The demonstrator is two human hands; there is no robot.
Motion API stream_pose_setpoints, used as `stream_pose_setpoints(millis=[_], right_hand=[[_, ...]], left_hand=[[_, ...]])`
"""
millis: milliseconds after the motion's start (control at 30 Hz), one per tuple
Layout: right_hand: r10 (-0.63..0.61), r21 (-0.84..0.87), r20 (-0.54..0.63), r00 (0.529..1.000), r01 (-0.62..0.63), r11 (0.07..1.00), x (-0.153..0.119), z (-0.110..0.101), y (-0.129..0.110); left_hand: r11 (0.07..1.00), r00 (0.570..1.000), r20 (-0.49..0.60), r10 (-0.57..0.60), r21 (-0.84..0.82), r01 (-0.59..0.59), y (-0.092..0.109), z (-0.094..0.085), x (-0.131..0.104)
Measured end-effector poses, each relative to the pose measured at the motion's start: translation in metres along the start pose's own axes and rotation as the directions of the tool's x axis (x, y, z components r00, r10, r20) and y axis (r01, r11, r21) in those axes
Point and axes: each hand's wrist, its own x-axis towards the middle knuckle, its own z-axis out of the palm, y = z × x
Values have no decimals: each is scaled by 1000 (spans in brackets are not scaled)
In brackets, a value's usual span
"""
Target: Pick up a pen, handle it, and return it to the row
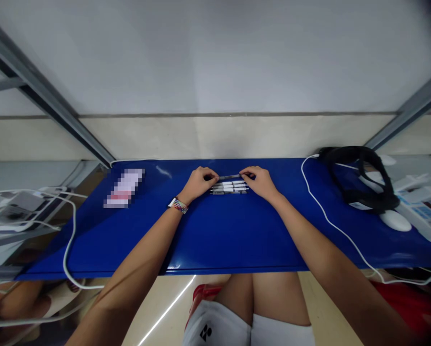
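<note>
A thin dark pen (229,177) is pinched at both ends: its left end by the curled fingers of the left hand (198,183), its right end by the fingertips of the right hand (260,182). The pen is held level, just beyond a row of pens (229,187) laid side by side on the blue table top (215,230). Whether the held pen is lifted clear of the row or resting against it cannot be told. Both hands are set at the ends of the row, knuckles toward the camera.

A multicoloured band (178,205) is worn on the left wrist, just behind the grip. Well to the left of the grip, a blurred pinkish card (124,188) is seen flat on the table. Well to the right, a black strap headset (363,178) is lying at the table's far right side, with a white oval object (395,220) just beside it. A white cable (330,223) is trailed from the back edge past the headset toward the near right edge. Another white cable (69,240) is hung off the left edge.
</note>
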Motion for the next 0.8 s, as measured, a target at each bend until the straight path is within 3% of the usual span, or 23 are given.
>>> stream_pose_setpoints(millis=[433, 800], right_hand=[[-62, -61, 42, 997, 64, 996, 2, 3, 3], [-63, -70, 63, 996, 67, 995, 0, 1, 1]], left_hand=[[992, 999, 34, 29, 120, -33, -4, 2, 3], [991, 998, 46, 43, 122, -49, -2, 2, 2]])
